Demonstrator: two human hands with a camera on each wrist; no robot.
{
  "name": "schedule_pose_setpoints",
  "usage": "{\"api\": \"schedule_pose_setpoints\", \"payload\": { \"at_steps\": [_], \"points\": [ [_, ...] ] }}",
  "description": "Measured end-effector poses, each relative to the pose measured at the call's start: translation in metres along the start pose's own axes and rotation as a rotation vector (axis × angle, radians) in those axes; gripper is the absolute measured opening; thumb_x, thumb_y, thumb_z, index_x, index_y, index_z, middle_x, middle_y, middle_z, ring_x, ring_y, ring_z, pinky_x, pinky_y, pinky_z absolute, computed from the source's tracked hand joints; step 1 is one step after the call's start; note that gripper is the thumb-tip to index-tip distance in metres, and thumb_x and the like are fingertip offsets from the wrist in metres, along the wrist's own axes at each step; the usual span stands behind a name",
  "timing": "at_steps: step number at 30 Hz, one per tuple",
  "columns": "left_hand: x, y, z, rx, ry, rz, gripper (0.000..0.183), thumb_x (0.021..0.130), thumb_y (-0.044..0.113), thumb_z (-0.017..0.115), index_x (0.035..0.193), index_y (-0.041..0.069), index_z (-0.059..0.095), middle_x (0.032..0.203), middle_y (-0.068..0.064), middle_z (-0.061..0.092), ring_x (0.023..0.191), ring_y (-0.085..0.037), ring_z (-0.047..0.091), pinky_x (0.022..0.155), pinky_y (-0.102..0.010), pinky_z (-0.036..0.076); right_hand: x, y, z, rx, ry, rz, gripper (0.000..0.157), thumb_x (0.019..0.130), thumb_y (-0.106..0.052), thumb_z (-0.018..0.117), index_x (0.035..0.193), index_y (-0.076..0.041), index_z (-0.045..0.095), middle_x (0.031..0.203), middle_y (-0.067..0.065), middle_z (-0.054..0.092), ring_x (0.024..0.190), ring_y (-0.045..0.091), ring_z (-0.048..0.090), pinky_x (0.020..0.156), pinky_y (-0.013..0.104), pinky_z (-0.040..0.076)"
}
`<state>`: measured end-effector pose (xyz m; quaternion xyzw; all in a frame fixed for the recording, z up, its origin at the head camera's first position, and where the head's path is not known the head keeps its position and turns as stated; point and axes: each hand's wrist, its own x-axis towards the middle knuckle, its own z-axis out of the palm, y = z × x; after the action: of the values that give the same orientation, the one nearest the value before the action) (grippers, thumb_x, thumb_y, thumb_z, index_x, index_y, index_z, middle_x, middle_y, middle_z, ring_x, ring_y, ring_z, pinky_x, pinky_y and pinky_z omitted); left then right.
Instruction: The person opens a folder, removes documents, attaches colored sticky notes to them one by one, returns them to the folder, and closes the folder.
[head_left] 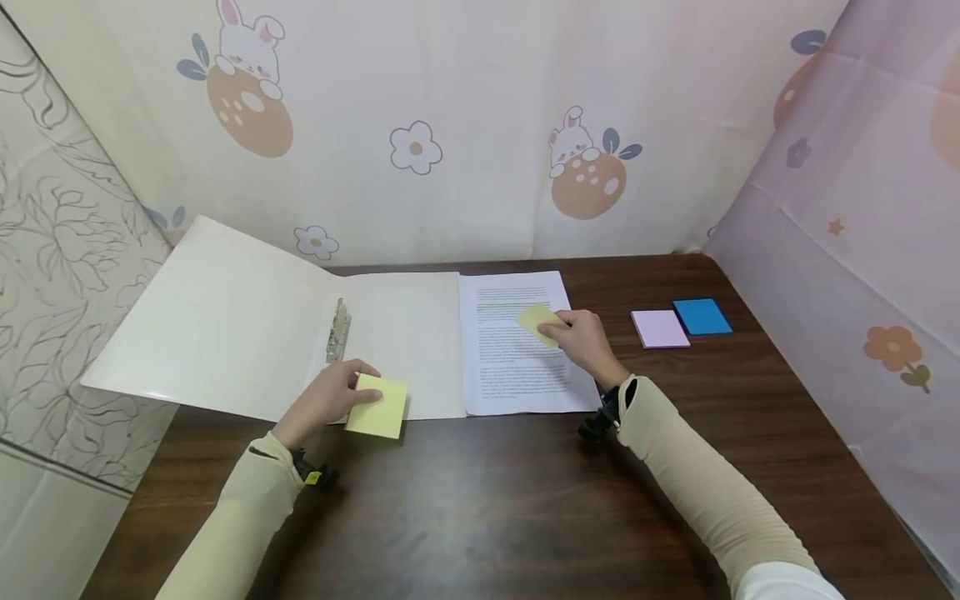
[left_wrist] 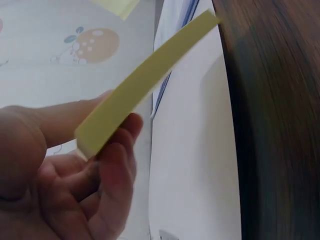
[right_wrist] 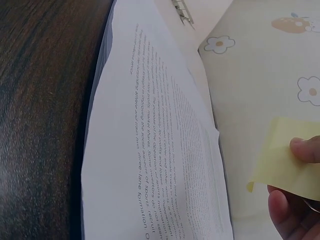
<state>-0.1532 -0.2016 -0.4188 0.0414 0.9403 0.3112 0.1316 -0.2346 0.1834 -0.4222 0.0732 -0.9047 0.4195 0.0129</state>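
My left hand (head_left: pixel 335 397) pinches a pad of yellow sticky notes (head_left: pixel 381 408) between thumb and fingers, over the front edge of the open white binder (head_left: pixel 405 333). Its thickness shows edge-on in the left wrist view, where the yellow pad (left_wrist: pixel 145 85) slants up from the fingers. A single yellow sticky note (head_left: pixel 538 321) is pinched in my right hand (head_left: pixel 588 343), above the printed pages (head_left: pixel 517 392) on the binder's right side. One text line on the top page is highlighted in green-yellow. In the right wrist view the note (right_wrist: pixel 280 160) has a slightly curled corner.
A pink sticky-note pad (head_left: pixel 660 329) and a blue one (head_left: pixel 702 317) lie on the dark wooden table (head_left: pixel 465 508), right of the pages. The binder's raised cover (head_left: pixel 210 325) leans at the left, beside its metal ring clip (head_left: pixel 338 332). Patterned curtains (head_left: pixel 480 125) enclose the table.
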Motion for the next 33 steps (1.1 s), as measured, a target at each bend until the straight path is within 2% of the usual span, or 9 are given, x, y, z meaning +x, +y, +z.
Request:
{"api": "schedule_pose_setpoints", "payload": {
  "at_steps": [4, 9, 15, 22, 26, 30, 33],
  "points": [
    [-0.007, -0.004, -0.002, 0.015, -0.05, -0.015, 0.031, 0.087, 0.017, 0.071, 0.112, 0.001, 0.064, 0.092, -0.013, 0.064, 0.077, -0.02, 0.054, 0.063, -0.028, 0.043, 0.0, 0.001, 0.0, -0.003, -0.003, -0.003, 0.03, 0.091, -0.022, 0.068, 0.106, 0.004, 0.073, 0.102, 0.02, 0.073, 0.062, 0.015, 0.046, 0.051, 0.022, 0.03],
    [-0.015, -0.011, -0.007, 0.045, -0.094, -0.014, 0.029, 0.086, 0.018, 0.073, 0.108, 0.003, 0.063, 0.091, -0.01, 0.06, 0.079, -0.021, 0.051, 0.065, -0.03, 0.042, 0.002, 0.002, 0.0, -0.009, 0.007, -0.015, 0.027, 0.091, -0.021, 0.069, 0.102, 0.004, 0.074, 0.101, 0.02, 0.073, 0.061, 0.014, 0.045, 0.051, 0.022, 0.029],
    [-0.028, -0.024, -0.014, 0.07, -0.151, -0.07, 0.031, 0.084, 0.02, 0.074, 0.109, 0.004, 0.062, 0.095, -0.011, 0.06, 0.084, -0.024, 0.053, 0.07, -0.035, 0.045, 0.005, 0.001, -0.003, -0.019, 0.012, -0.008, 0.026, 0.091, -0.021, 0.068, 0.1, 0.003, 0.074, 0.091, 0.017, 0.072, 0.062, 0.015, 0.042, 0.052, 0.023, 0.029],
    [-0.04, -0.042, -0.015, 0.054, -0.126, -0.142, 0.032, 0.085, 0.017, 0.073, 0.108, -0.002, 0.061, 0.091, -0.013, 0.061, 0.08, -0.022, 0.053, 0.066, -0.033, 0.045, 0.007, 0.004, -0.004, -0.031, 0.0, 0.012, 0.03, 0.092, -0.023, 0.067, 0.107, 0.002, 0.073, 0.093, 0.016, 0.072, 0.064, 0.017, 0.044, 0.053, 0.023, 0.03],
    [-0.046, -0.053, -0.017, 0.063, -0.103, -0.189, 0.036, 0.085, 0.02, 0.073, 0.108, -0.005, 0.06, 0.093, -0.015, 0.062, 0.08, -0.023, 0.055, 0.066, -0.033, 0.047, 0.006, 0.005, -0.003, -0.033, -0.005, 0.015, 0.027, 0.092, -0.024, 0.067, 0.091, 0.003, 0.073, 0.091, 0.016, 0.071, 0.061, 0.016, 0.04, 0.052, 0.023, 0.027],
    [-0.053, -0.065, -0.021, 0.085, -0.089, -0.191, 0.035, 0.086, 0.022, 0.071, 0.109, -0.003, 0.06, 0.09, -0.013, 0.06, 0.078, -0.023, 0.054, 0.064, -0.033, 0.045, 0.006, 0.006, -0.002, -0.034, -0.009, 0.018, 0.029, 0.092, -0.024, 0.067, 0.078, 0.001, 0.069, 0.091, 0.016, 0.07, 0.058, 0.015, 0.037, 0.05, 0.023, 0.026],
    [-0.058, -0.071, -0.025, 0.103, -0.083, -0.21, 0.035, 0.087, 0.022, 0.07, 0.11, -0.002, 0.059, 0.09, -0.014, 0.061, 0.077, -0.023, 0.054, 0.063, -0.034, 0.045, 0.006, 0.008, 0.0, -0.03, -0.013, 0.023, 0.027, 0.091, -0.024, 0.067, 0.081, 0.001, 0.071, 0.094, 0.016, 0.07, 0.057, 0.015, 0.037, 0.05, 0.023, 0.025]
  ]
}}
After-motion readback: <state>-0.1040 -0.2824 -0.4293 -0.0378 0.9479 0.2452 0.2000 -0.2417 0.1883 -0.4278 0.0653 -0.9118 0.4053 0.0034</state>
